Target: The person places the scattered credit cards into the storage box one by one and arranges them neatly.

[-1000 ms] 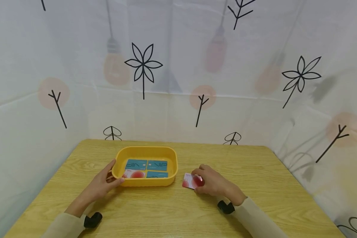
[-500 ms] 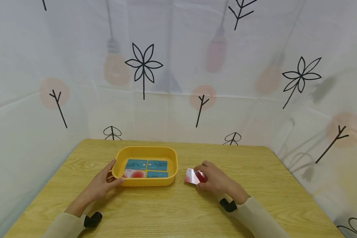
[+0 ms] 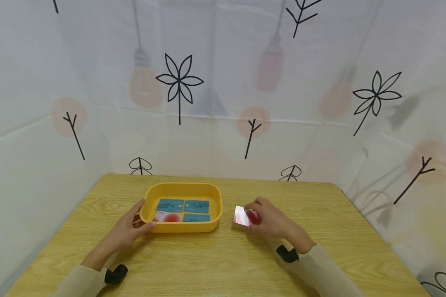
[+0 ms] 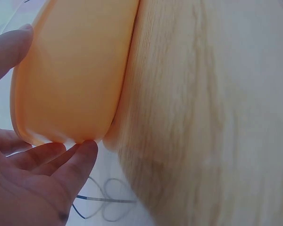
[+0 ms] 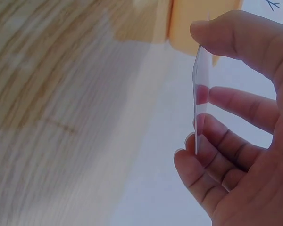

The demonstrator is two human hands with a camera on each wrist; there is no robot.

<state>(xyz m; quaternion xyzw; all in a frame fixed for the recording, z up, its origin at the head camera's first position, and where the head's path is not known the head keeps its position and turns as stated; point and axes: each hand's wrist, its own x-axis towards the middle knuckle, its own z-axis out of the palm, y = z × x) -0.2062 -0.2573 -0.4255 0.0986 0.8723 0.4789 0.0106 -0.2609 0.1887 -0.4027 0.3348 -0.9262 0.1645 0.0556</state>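
Note:
My right hand (image 3: 270, 220) pinches a pink and red card (image 3: 240, 216) to the right of the yellow plastic box, and light glares off the card's face. Thumb and fingers grip the card (image 5: 196, 108) at opposite edges in the right wrist view, where it shows nearly edge-on, off the wooden surface. My left hand (image 3: 127, 229) holds the yellow box (image 3: 186, 227) at its left end, thumb at the front rim and fingers along the side wall (image 4: 75, 70). Inside the box lie three blue cards, one of them a VIP card (image 3: 197, 206), and a pink and red card (image 3: 168, 217).
The box stands on a wood-grain table (image 3: 208, 264). A white cloth (image 3: 223, 140) printed with flowers, twigs and light bulbs hangs behind the table and along both sides. Each wrist carries a black camera mount, as on the left wrist (image 3: 116, 274).
The right hand has lifted the pink and red card from the table, tilted it and shifted slightly right and away. The left hand and the box have stayed in place.

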